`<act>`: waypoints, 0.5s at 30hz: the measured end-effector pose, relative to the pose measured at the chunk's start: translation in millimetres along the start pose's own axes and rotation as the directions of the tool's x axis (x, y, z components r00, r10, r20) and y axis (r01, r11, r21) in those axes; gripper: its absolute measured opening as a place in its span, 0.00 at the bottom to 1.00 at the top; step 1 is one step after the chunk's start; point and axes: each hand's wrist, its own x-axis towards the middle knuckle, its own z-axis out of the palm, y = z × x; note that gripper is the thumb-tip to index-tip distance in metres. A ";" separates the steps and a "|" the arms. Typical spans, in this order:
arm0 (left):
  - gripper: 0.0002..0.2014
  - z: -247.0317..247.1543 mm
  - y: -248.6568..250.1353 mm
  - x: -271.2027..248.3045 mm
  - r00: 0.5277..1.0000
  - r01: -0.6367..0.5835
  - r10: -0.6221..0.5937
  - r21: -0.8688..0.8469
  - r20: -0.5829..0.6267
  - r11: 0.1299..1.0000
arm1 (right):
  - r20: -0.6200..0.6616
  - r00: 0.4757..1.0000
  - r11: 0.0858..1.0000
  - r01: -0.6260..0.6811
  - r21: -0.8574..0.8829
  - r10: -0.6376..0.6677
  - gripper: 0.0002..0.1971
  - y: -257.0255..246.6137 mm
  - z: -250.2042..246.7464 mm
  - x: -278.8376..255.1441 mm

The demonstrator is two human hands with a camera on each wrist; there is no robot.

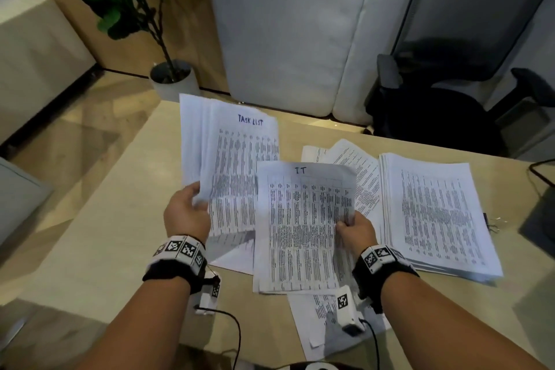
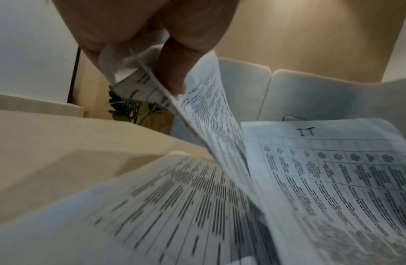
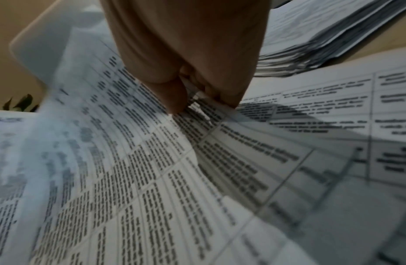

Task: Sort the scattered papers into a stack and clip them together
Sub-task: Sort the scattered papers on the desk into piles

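The printed tables are too blurred to read; only the handwritten headings show. Nearest, the right hand pinches the "IT" bundle at its right edge. Left of it, the left hand grips the "TASK LIST" sheaf. Right of the "IT" bundle, a stack lies on the table.

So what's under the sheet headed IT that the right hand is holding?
Under the IT sheet, pinched by the right hand, more printed sheets lie on the table. It overlaps the TASK LIST sheets in the left hand. Anything further beneath is hidden.
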 end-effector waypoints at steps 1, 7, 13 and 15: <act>0.18 -2.3 5.2 2.0 0.999 -0.021 0.020 -0.030 -0.033 0.999 | 0.017 1.000 0.995 -0.002 0.105 0.000 0.10 -3.8 -0.4 -2.2; 0.16 -4.0 3.1 10.3 0.990 0.136 -0.113 -0.318 0.089 0.938 | 0.098 0.995 0.903 -0.034 0.429 -0.010 0.11 -28.8 -1.6 -2.2; 0.12 13.9 -24.1 -33.0 0.840 0.444 -0.282 -0.287 0.464 0.849 | 0.110 0.994 0.920 -0.045 0.389 0.002 0.11 -20.2 -3.4 -1.9; 0.13 22.2 -36.6 -45.6 0.813 0.449 -0.313 -0.186 0.490 0.874 | 0.091 0.995 0.977 -0.066 0.204 0.048 0.23 6.0 0.9 7.4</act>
